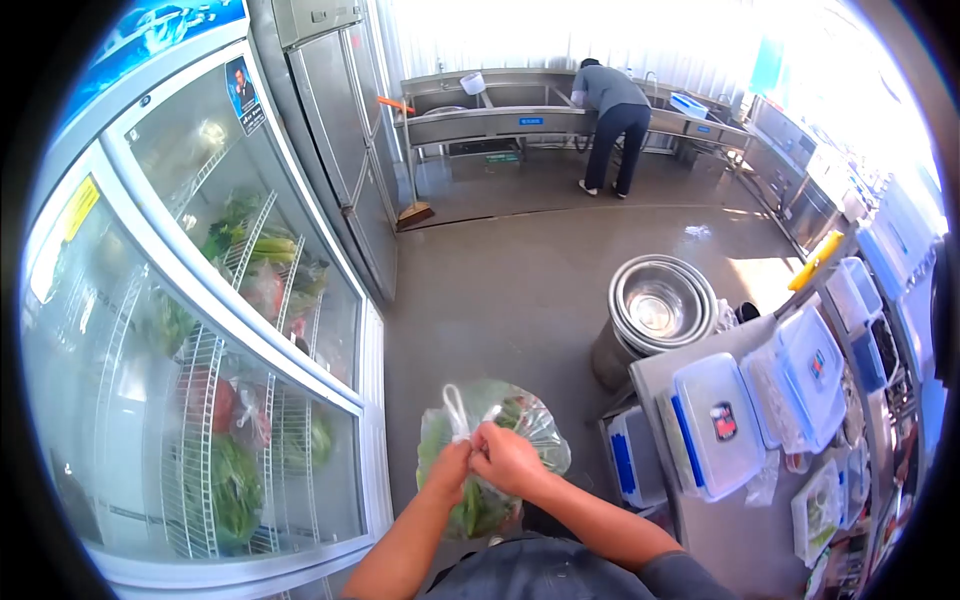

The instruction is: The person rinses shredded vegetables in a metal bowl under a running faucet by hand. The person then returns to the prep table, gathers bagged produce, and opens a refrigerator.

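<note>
A clear plastic bag (545, 430) with leafy green vegetables in it hangs in front of my body. Its white gathered top stands up in a loop above my fingers. My left hand (450, 468) is closed on the neck of the bag. Close beside it, my right hand (508, 460) also pinches the gathered plastic, and the two hands touch or nearly touch. The fingertips are partly hidden, so I cannot tell whether the top is knotted.
At left stands a glass-door fridge (340, 400) with bagged vegetables on wire racks. Nested metal bowls (625, 290) top a bin at right, near a table holding lidded plastic containers (715, 425). A person (615, 110) bends over the far sinks. A broom (414, 213) leans nearby.
</note>
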The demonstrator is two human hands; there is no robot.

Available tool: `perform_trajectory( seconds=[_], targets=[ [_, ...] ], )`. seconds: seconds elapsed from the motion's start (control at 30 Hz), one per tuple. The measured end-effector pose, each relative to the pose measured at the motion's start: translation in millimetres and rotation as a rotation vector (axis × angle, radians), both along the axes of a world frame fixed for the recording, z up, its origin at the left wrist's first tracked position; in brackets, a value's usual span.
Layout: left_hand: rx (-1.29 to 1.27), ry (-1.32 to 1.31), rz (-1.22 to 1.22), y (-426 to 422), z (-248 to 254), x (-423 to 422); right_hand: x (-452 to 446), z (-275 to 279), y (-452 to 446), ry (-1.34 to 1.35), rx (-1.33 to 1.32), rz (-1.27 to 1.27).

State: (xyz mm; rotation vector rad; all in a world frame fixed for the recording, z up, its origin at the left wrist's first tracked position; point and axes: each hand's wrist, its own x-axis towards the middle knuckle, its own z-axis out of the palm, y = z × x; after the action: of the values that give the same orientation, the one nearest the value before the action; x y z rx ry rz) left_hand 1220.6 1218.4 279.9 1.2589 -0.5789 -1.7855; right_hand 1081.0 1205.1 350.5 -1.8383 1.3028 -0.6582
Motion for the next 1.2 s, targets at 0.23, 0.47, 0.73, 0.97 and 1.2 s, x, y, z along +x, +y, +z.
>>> perform_trajectory(
  seconds=[0.23, 0.47, 0.73, 0.97, 1.2],
  targets=[
    [0.076, 0.292, 0.359, -170, 3, 37, 46, -36, -174, -0.012, -0.348, 0.269],
    [-0.075, 0.202, 0.620, -332, 26, 81, 62, -1, -348, -0.023, -0.400, 0.468],
    [0.077, -0.165, 0.920, -505, -27, 198, -25, -59, -584, -0.031, 0.458, 0.115],
    [0.295, -0.529, 0.699, -600, -135, 277, -207, -205, -667, -0.645, 1.027, -1.040],
    [0.514, -0.850, 0.729, -648, -148, 269, -248, -243, -898, -0.761, 0.872, -1.067]
  ],
)
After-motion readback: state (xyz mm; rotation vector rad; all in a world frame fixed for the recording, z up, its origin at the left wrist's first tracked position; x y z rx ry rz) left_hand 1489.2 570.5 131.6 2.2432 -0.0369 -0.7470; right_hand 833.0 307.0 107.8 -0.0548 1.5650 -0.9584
